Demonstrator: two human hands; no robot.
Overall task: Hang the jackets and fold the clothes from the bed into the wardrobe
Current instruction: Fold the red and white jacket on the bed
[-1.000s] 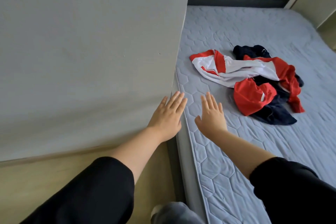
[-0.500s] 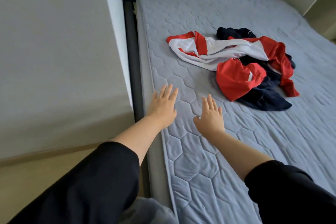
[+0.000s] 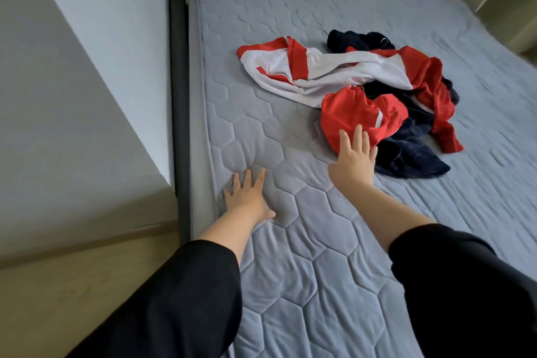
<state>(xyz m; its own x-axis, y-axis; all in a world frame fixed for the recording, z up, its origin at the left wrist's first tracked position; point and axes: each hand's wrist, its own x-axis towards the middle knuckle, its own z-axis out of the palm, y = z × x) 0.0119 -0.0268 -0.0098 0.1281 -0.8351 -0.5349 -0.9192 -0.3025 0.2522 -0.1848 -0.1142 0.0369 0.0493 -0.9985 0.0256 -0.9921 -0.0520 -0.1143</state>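
writing: none readable on the clothes (image 3: 363,96) | clothes: heap on the bed (image 3: 319,241), centre-right | left hand (image 3: 247,197): flat on the mattress, fingers spread, holds nothing | right hand (image 3: 353,161): stretched forward, fingers straight, tips over the red piece (image 3: 360,116)

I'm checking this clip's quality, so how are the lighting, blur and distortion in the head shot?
Head view: soft, even daylight with no glare; faint shadows under the right hand and the clothes; wide-angle bending along the bed edges; slight motion blur towards the frame's borders; left hand reasonably sharp.
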